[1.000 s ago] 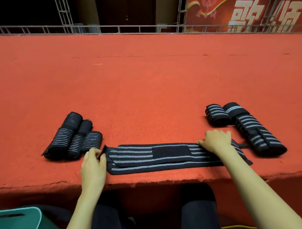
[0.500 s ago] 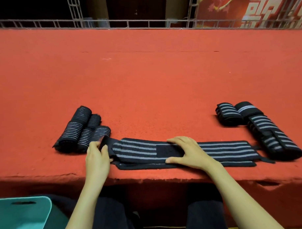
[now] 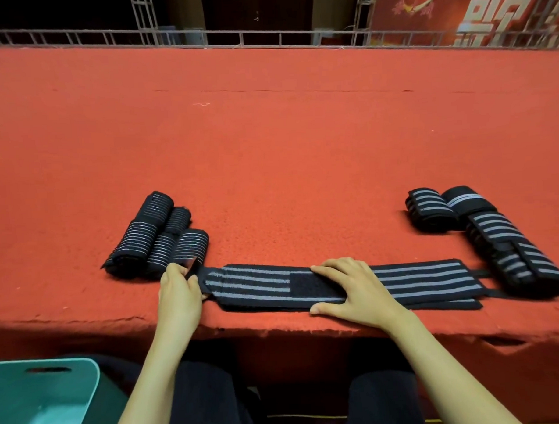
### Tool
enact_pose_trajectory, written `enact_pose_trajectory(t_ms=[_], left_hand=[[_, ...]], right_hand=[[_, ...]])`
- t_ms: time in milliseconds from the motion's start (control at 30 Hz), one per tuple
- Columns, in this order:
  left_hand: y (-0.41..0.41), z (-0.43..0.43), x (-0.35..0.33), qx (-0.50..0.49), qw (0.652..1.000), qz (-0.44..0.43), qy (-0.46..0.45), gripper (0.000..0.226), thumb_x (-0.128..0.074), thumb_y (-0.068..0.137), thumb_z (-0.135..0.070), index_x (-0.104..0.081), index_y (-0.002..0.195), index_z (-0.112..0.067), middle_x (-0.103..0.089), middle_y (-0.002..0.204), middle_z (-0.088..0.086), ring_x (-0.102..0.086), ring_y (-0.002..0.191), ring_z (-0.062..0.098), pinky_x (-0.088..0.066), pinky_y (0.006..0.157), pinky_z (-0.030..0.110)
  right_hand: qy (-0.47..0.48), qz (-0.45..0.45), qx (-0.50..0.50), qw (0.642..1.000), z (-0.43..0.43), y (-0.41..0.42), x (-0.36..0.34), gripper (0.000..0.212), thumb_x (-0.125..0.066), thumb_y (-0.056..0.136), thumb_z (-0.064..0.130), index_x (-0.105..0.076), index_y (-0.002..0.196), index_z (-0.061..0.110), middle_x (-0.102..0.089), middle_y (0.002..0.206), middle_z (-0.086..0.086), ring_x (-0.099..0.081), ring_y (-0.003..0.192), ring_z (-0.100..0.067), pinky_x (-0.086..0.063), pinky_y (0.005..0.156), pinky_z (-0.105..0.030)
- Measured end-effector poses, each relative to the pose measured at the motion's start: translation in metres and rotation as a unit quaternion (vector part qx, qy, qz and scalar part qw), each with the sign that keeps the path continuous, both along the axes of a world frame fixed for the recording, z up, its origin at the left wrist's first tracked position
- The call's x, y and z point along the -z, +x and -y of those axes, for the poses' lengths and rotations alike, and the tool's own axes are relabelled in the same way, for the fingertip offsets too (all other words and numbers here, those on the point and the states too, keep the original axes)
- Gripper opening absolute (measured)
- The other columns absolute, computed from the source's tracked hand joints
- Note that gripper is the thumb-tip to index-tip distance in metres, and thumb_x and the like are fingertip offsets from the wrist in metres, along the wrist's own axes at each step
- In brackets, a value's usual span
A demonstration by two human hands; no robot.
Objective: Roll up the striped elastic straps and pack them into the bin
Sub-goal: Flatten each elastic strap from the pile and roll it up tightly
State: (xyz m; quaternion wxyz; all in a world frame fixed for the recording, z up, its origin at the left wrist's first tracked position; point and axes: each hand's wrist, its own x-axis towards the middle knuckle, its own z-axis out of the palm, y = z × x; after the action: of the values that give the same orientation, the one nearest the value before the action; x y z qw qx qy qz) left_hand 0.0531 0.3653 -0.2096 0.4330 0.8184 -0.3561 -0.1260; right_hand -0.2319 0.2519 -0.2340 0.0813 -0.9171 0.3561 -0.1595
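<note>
A black strap with grey stripes (image 3: 426, 282) lies flat along the near edge of the red carpeted platform (image 3: 269, 148). My left hand (image 3: 179, 294) pinches its left end tab. My right hand (image 3: 357, 288) presses flat on the strap's middle, beside its black velcro patch. Several rolled straps (image 3: 155, 238) lie in a cluster at the left, just behind my left hand. Unrolled, folded straps (image 3: 507, 248) are piled at the right. A teal bin (image 3: 41, 407) stands below the platform at the lower left, partly cut off by the frame.
The platform's front edge (image 3: 276, 331) runs just under my hands, with my dark-trousered legs below it. A metal railing (image 3: 265, 38) and a red banner (image 3: 455, 12) stand at the far side.
My right hand has slid left along the strap from its right end to the middle. My left hand stays on the left end.
</note>
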Motion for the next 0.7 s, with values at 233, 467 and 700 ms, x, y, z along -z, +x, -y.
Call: enact_pose_trajectory(t_ms=[233,467,700], left_hand=[[0.000,-0.002,0.006,0.013,0.996,0.077,0.030,0.011,-0.052,0.091,-0.002,-0.049,0.100,0.001,-0.052,0.108,0.022,-0.049,0.100,0.037,-0.027,0.076,0.030],[0.001,-0.013,0.006,0.004,0.997,0.080,-0.008,0.036,-0.067,0.083,-0.006,-0.047,0.112,-0.003,-0.051,0.107,0.015,-0.052,0.098,0.034,-0.037,0.085,0.038],[-0.012,-0.011,0.016,0.132,0.962,0.220,-0.092,0.018,-0.064,0.082,0.004,-0.069,0.094,-0.009,-0.064,0.101,0.002,-0.057,0.096,0.024,-0.039,0.088,0.025]], right_hand=[[-0.010,0.001,0.011,1.000,-0.005,0.000,0.003,0.090,-0.035,0.071,0.090,-0.051,0.136,0.030,-0.050,0.133,0.014,-0.040,0.123,-0.005,-0.025,0.107,-0.029],[0.002,0.013,0.018,1.000,-0.003,-0.002,0.005,0.088,-0.040,0.069,0.089,-0.052,0.135,0.032,-0.049,0.135,0.015,-0.039,0.127,-0.005,-0.023,0.111,-0.029],[0.024,0.004,0.023,0.999,-0.003,-0.001,0.001,0.089,-0.041,0.068,0.089,-0.049,0.136,0.033,-0.046,0.137,0.017,-0.036,0.130,-0.003,-0.019,0.112,-0.027]])
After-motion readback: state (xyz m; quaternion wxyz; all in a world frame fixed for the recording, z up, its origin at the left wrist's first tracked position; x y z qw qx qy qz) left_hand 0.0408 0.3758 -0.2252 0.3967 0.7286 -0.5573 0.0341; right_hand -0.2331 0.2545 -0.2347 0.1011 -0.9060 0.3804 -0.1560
